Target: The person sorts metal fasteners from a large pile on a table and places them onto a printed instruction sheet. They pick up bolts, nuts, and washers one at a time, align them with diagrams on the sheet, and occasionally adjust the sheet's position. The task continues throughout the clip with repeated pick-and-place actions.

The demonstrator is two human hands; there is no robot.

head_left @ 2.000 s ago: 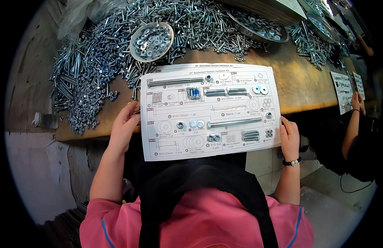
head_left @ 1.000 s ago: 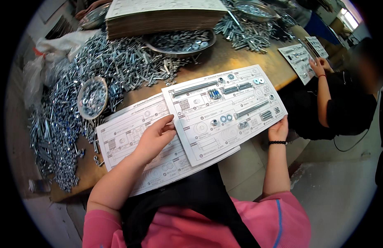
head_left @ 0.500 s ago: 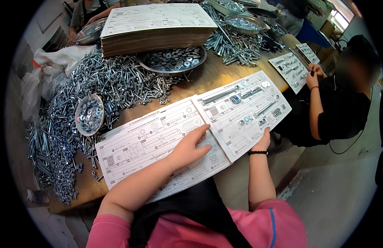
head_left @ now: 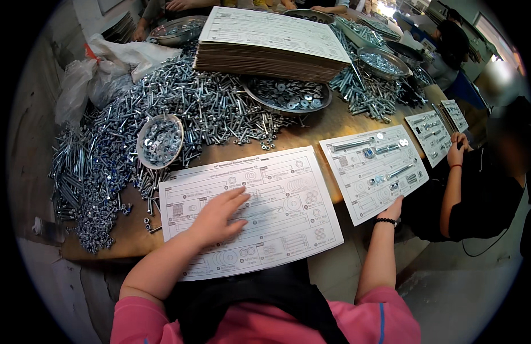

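Observation:
My left hand [head_left: 220, 217] rests over a printed hardware card [head_left: 265, 229] in front of me, fingers spread and holding nothing. That white card carries line drawings of bolts, nuts and washers, with no loose hardware on the part I can see. My right hand [head_left: 390, 212] grips the near edge of a second hardware card [head_left: 357, 198], thumb on top and the other fingers hidden underneath. Long bolts [head_left: 352, 145], pale washers [head_left: 403, 143] and several small nuts and screws sit on this second card, which is apart from the first.
A tall stack of cards [head_left: 271, 60] stands at the back beside a metal bowl of washers [head_left: 285, 97]. Heaped bolts [head_left: 122, 137] cover the table's left, with a small washer dish [head_left: 160, 141] among them. At right a co-worker's hand [head_left: 457, 150] is by another filled card [head_left: 428, 135].
The filled card has moved right in my right hand, away from the card in front of me. My left hand has shifted left over the front card. The view has turned somewhat.

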